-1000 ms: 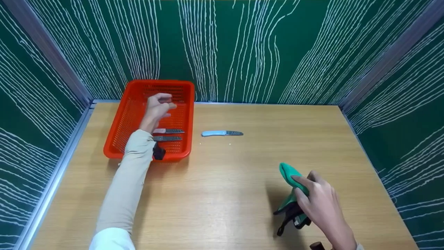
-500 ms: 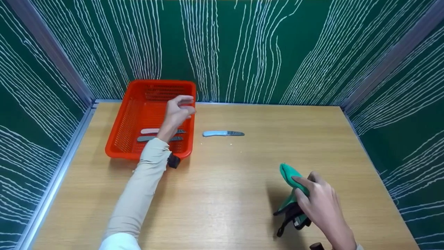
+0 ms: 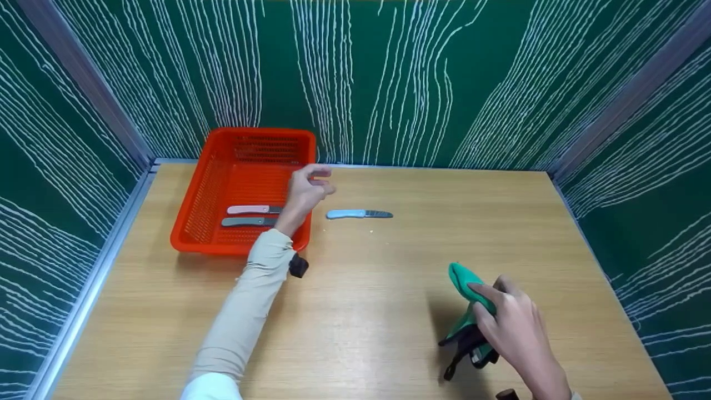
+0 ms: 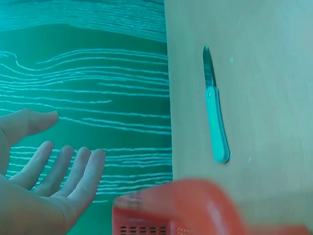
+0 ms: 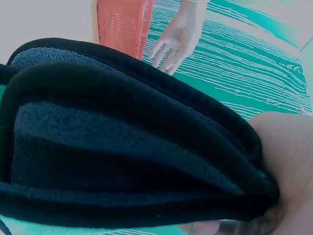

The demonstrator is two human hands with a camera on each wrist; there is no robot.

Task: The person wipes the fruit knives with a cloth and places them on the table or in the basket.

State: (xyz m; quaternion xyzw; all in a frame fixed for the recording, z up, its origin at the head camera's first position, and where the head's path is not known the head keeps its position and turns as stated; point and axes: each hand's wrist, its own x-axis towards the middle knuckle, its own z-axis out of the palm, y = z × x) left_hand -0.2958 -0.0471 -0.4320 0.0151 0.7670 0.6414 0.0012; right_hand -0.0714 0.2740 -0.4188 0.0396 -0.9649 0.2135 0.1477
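My left hand [image 3: 308, 191] hovers over the right rim of the red basket [image 3: 255, 178], fingers spread and nothing held. Just right of it, a folding knife [image 3: 347, 214] with a light blue handle lies on the table, blade out and pointing right; the left wrist view shows this knife [image 4: 217, 125] apart from the hand. A pink-handled knife [image 3: 247, 209] and a grey-handled knife [image 3: 241, 221] lie in the basket, their blades partly hidden by my wrist. My right hand [image 3: 514, 319] pinches a green fabric pouch [image 3: 465, 278] with black edging; the right wrist view shows its dark, fuzzy lining.
The wooden table [image 3: 355, 311] is bounded at the back and sides by green walls [image 3: 489, 33] with white wavy lines. Small pale crumbs lie near the blue knife. A dark brown object [image 3: 506, 394] shows at the bottom edge beside my right wrist.
My left hand has moved rightward from above the basket's middle to its right rim, uncovering the handles of the two knives inside. My right hand and the pouch have stayed in place.
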